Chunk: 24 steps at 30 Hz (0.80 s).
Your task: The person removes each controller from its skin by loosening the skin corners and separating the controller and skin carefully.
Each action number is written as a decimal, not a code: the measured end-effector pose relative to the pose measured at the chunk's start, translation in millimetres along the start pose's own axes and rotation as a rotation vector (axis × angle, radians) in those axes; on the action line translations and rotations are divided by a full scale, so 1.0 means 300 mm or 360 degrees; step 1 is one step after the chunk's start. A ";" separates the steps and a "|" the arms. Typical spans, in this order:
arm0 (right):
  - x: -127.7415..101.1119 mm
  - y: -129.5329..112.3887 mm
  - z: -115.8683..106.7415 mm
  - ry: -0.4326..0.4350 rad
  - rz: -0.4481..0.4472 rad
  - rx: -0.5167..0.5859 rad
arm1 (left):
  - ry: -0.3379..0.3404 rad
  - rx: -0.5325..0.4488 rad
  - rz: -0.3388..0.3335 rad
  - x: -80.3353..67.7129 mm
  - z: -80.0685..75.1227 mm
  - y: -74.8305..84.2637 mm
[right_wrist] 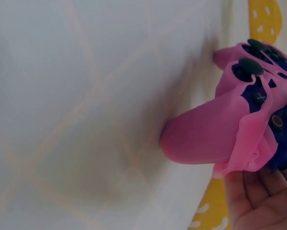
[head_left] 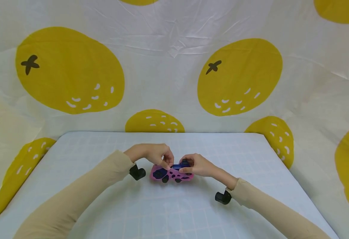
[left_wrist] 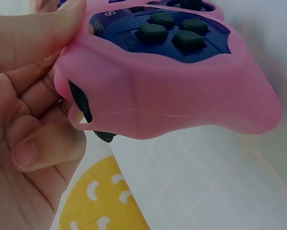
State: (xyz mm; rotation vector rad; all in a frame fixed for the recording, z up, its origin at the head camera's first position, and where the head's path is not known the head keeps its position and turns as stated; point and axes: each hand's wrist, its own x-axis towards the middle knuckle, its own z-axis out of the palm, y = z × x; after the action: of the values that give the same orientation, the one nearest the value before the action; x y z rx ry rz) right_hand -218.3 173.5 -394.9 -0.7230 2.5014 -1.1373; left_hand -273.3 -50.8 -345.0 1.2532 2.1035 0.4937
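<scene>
Gripping one pink-sleeved controller point(head_left: 171, 173): two hands, left hand point(head_left: 156, 154) and right hand point(head_left: 199, 165).

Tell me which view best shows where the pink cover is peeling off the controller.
Right wrist: the pink cover is lifted and crumpled at the grip end, baring the blue controller above the right hand. Left wrist shows the cover seated on the other grip, held by the left hand. Head shows it small, partly hidden by both hands.

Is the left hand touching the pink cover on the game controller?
Touching. The left wrist view shows the left hand with its thumb pressed on the pink cover's edge, no gap between them.
</scene>
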 end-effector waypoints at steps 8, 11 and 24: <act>-0.004 0.003 -0.009 -0.0031 0.0012 -0.0049 | 0.0045 0.0024 0.0075 -0.007 0.007 -0.011; -0.007 0.002 -0.009 -0.0026 0.0006 -0.0050 | 0.0060 0.0017 0.0106 -0.010 0.010 -0.013; 0.003 -0.006 -0.003 -0.0040 0.0003 -0.0077 | -0.0019 0.0077 0.0116 -0.022 -0.011 -0.004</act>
State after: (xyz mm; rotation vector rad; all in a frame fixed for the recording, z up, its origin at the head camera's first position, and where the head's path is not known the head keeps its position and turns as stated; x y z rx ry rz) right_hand -218.8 172.4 -393.0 -0.7429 2.5159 -1.0633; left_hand -274.1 -57.0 -341.1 1.3609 2.0772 0.4687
